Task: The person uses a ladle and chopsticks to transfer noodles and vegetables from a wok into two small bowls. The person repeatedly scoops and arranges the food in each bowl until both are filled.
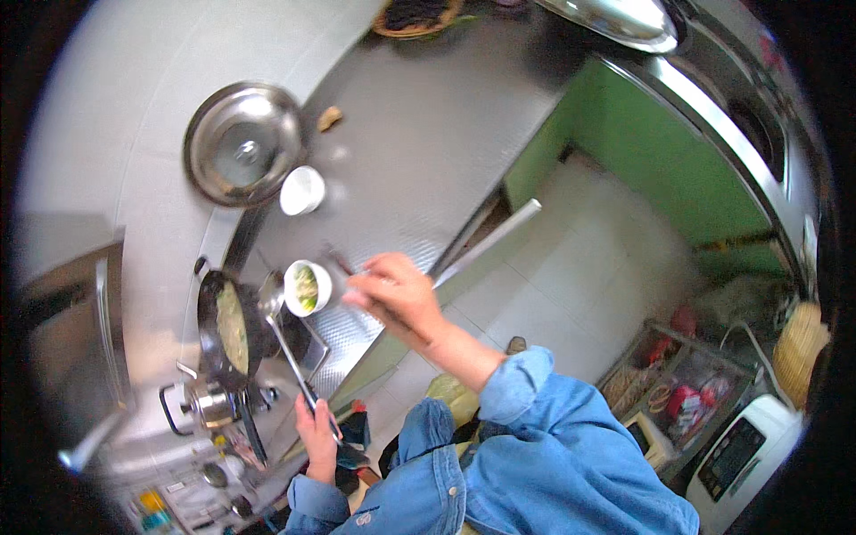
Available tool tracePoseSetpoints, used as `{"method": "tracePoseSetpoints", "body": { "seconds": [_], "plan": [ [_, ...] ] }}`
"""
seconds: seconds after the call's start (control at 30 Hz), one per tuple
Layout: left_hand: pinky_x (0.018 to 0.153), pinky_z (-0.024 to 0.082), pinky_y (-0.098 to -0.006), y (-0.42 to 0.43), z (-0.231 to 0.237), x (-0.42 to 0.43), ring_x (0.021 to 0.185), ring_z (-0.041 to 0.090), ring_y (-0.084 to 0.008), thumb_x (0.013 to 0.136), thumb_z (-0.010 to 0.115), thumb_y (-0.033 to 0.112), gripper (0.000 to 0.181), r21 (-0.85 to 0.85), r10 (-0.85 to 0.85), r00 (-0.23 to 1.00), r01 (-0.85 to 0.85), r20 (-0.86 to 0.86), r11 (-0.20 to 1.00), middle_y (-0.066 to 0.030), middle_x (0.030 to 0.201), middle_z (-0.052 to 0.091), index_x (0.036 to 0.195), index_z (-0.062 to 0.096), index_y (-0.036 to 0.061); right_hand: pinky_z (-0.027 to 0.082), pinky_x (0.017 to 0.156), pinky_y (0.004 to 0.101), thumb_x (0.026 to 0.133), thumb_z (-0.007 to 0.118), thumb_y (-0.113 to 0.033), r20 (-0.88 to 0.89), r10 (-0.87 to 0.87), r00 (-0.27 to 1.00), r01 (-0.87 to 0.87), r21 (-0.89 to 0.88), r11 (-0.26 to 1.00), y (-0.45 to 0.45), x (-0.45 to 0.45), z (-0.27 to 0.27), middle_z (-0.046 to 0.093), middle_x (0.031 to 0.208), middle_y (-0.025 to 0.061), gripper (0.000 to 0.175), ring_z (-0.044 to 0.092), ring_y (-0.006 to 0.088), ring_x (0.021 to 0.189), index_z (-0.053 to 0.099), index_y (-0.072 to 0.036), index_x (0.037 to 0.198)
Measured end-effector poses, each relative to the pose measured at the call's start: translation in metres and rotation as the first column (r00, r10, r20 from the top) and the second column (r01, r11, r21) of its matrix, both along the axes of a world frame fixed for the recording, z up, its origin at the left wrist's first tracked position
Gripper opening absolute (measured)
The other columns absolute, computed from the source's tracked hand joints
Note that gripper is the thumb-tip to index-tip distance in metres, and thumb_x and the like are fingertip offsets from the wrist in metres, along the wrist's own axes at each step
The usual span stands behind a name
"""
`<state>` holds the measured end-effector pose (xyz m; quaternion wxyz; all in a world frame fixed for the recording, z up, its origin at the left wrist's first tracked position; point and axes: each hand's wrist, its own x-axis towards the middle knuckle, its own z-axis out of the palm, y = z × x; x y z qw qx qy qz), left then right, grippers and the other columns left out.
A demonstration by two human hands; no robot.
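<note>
My left hand (317, 435) grips the dark handle of a metal ladle (287, 344). The ladle's bowl reaches up between a black wok (208, 314) and a small white bowl (324, 284). Pale, flat food with green flecks (231, 328) lies in the wok. Chopped green and pale pieces (306, 289) fill part of the white bowl. Just right of that bowl, my right hand (394, 287) hovers with bent fingers, blurred by motion. A thin dark shape shows by its fingertips; whether the hand holds it is unclear.
A metal-rimmed lid (244, 144), a second white bowl (302, 190) and a tan lump (330, 119) lie farther up the steel counter (428, 127). Left of the wok handle (253, 435) stands a steel pot (210, 404). A storage rack (669, 388) and a white appliance (776, 428) stand at right.
</note>
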<state>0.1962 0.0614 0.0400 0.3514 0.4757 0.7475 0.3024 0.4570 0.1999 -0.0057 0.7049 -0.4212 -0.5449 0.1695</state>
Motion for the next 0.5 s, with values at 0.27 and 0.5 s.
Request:
{"method": "tracePoseSetpoints", "body": {
  "seconds": [0.27, 0.5],
  "plan": [
    [0.036, 0.036, -0.0235, 0.009, 0.019, -0.018, 0.041, 0.045, -0.0103, 0.096, 0.047, 0.023, 0.035, -0.095, 0.119, 0.913, -0.088, 0.390, 0.992, -0.0036, 0.064, 0.051, 0.126, 0.044, 0.0043, 0.047, 0.061, 0.0339, 0.078, 0.074, -0.018, 0.001, 0.200, 0.980, -0.193, -0.262, 0.945, 0.023, -0.036, 0.014, 0.057, 0.077, 0.0065, 0.015, 0.056, 0.0235, 0.069, 0.068, -0.010, 0.089],
    [0.037, 0.037, -0.0242, 0.003, 0.065, -0.080, 0.044, 0.045, -0.0125, 0.098, 0.044, 0.033, 0.044, -0.213, 0.223, 0.140, -0.077, 0.965, 0.974, -0.0070, 0.073, 0.049, 0.132, 0.042, 0.0049, 0.048, 0.062, 0.0310, 0.077, 0.076, -0.012, 0.089, 0.350, 0.932, -0.302, -0.341, 0.890, 0.040, -0.099, 0.016, 0.058, 0.082, 0.0055, 0.011, 0.059, 0.0199, 0.069, 0.069, -0.009, 0.086]
  ]
}}
